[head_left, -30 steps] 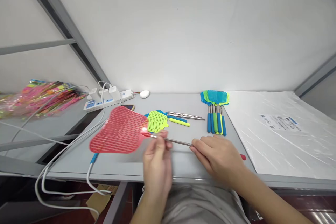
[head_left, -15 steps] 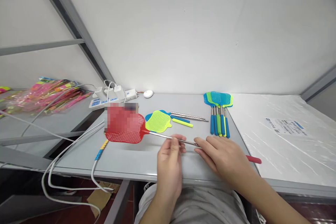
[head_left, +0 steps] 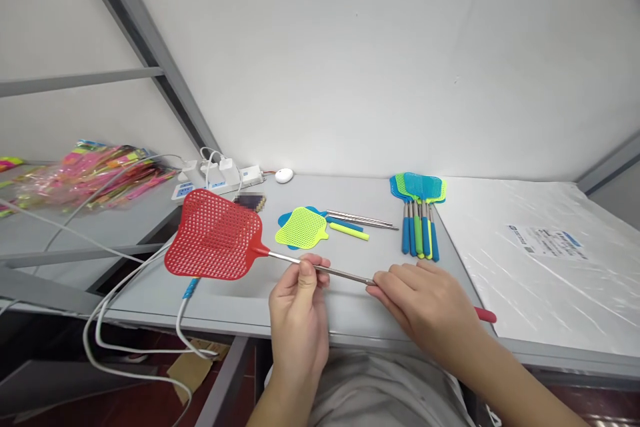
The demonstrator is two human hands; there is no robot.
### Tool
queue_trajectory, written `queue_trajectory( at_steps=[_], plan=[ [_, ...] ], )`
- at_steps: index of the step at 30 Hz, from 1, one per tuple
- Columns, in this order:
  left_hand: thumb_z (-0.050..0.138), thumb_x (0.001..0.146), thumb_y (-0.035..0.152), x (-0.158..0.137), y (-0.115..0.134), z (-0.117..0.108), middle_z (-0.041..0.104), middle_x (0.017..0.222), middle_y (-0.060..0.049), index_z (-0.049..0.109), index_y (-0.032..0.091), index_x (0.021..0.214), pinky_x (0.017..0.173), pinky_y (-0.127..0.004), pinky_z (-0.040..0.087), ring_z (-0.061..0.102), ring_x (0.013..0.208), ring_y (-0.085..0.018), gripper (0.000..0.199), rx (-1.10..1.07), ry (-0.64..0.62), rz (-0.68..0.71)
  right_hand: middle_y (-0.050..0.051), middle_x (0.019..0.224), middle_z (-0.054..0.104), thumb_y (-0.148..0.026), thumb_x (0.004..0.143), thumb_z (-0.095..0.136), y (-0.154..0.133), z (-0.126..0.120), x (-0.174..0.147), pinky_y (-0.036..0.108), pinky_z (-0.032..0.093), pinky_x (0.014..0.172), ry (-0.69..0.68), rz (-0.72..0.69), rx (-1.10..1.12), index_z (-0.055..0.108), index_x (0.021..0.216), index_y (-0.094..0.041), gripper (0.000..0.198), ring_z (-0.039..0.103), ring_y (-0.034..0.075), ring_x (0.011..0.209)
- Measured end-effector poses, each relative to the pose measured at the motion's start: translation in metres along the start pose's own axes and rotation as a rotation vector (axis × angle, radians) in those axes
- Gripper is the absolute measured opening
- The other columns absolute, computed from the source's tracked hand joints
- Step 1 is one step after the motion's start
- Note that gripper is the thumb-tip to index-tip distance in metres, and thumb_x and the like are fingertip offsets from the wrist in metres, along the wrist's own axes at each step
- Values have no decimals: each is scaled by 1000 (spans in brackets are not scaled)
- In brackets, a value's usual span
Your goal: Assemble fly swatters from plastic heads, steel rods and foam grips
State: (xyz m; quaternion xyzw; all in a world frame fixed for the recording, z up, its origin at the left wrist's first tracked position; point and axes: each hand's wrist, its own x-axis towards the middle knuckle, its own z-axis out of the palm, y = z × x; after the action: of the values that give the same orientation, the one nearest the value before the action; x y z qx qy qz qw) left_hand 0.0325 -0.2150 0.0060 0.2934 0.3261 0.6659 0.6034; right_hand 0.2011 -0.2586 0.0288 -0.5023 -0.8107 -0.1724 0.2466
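A red fly swatter [head_left: 215,237] with a perforated head and a metal telescopic rod is held across the front of the table. My left hand [head_left: 300,307] pinches the rod a short way from the head. My right hand [head_left: 430,300] wraps round the other end, and the red grip sticks out past it on the right. Behind my hands lie a yellow swatter head [head_left: 302,228] on blue ones, several loose metal rods [head_left: 360,219] and a yellow grip tube [head_left: 349,231]. Several whole swatters [head_left: 420,227] in blue and green lie in a row further right.
A power strip [head_left: 220,185] with white plugs and a white oval device [head_left: 284,175] lie at the back left. White cables [head_left: 100,327] hang over the front left edge. Bagged swatters [head_left: 100,177] lie far left. A white wrapped sheet [head_left: 540,280] covers the right side.
My left hand and the swatter head have moved left, and more of the metal rod shows between my hands. My right hand has stayed nearly in place.
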Motion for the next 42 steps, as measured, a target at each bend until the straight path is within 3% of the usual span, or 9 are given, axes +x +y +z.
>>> queue_trajectory(
  at_steps=[4,13,17,24,32,42],
  plan=[
    [68,84,34,7,11,-4,59,84,-4,70,14,82,62,-19,45,50,66,-7,20,-41,22,27,-2,62,51,-28,98,48,3,-5,-5,31,25,63,1,-9,-19,55,75,-19,25,41,13,57],
    [71,81,28,38,50,-18,57,83,-1,67,15,81,59,-19,44,49,65,-7,13,-176,177,245,-1,64,54,-24,97,50,24,-13,-25,31,27,64,5,-22,-29,57,79,-20,19,44,14,59],
    [68,84,36,34,36,-12,59,88,-1,67,18,88,63,-21,45,51,67,-8,19,-150,138,204,0,66,56,-26,97,49,29,-13,-28,32,28,64,47,35,-51,58,81,-20,20,46,15,61],
    [54,92,44,-10,-27,15,65,97,-11,68,14,94,80,-30,48,60,88,-18,34,42,-233,-199,0,63,53,-27,100,43,19,4,-7,31,25,63,11,19,-11,58,75,-20,29,42,17,60],
    [57,91,43,1,-27,18,64,89,-6,65,16,84,82,-32,49,61,86,-17,29,22,-150,-106,-1,64,55,-30,100,42,23,17,0,30,24,63,-45,54,71,62,81,-20,30,45,14,59],
    [65,85,41,21,2,29,61,74,-2,62,16,76,66,-28,53,64,76,-17,26,-73,-157,2,-1,64,58,-31,101,41,50,-8,-28,29,27,63,-3,98,-15,59,78,-19,31,47,12,57]
  ],
)
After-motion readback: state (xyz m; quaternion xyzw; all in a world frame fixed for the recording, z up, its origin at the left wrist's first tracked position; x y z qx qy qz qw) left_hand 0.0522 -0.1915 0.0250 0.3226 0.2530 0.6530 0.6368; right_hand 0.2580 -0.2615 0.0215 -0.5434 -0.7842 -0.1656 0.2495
